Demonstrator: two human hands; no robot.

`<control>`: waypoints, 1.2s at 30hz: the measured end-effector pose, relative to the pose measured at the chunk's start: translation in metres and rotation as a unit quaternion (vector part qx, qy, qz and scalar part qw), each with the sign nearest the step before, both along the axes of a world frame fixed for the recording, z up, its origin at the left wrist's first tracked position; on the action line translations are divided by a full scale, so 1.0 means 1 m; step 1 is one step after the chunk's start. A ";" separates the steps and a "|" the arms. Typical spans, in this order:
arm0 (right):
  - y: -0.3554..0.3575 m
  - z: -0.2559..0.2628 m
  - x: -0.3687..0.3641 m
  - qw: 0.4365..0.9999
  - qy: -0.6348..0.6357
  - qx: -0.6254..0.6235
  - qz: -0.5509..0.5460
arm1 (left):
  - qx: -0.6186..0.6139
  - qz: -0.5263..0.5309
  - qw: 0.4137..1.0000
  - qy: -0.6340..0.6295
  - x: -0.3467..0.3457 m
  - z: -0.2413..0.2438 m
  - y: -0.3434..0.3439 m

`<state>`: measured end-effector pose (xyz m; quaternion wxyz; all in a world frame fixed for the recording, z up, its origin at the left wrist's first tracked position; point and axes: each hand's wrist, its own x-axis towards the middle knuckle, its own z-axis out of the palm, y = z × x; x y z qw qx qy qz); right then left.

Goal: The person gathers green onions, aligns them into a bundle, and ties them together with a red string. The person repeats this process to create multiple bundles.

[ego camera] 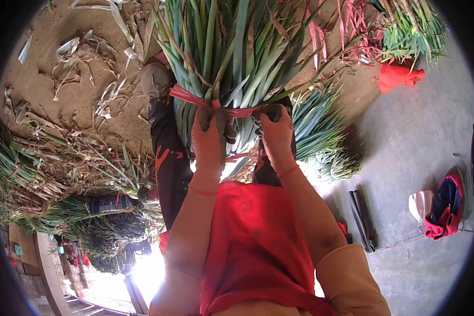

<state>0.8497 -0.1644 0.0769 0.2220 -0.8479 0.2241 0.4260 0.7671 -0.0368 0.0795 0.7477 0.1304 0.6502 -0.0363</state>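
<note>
A large bundle of green onions (pixel 237 51) stands between the person's knees, leaves spreading towards the top of the view. A red plastic strap (pixel 243 112) runs around the bundle, with a loose end sticking out at its left. My left hand (pixel 212 130), in an orange glove with dark fingers, grips the strap at the middle of the bundle. My right hand (pixel 275 132), gloved alike, pinches the same strap at the bundle's right side. Both hands lie against the onions, a short gap apart. The far side of the strap is hidden.
More green onions (pixel 320 126) lie to the right, and heaps of them (pixel 75 209) at the left. Red straps (pixel 359 27) lie at the upper right. A black folded object (pixel 362 221) and a red and navy cloth item (pixel 446 207) rest on the grey floor.
</note>
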 end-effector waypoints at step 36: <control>0.024 -0.027 0.002 0.881 0.062 0.063 -0.464 | 0.044 -0.073 0.996 0.003 -0.007 0.007 -0.001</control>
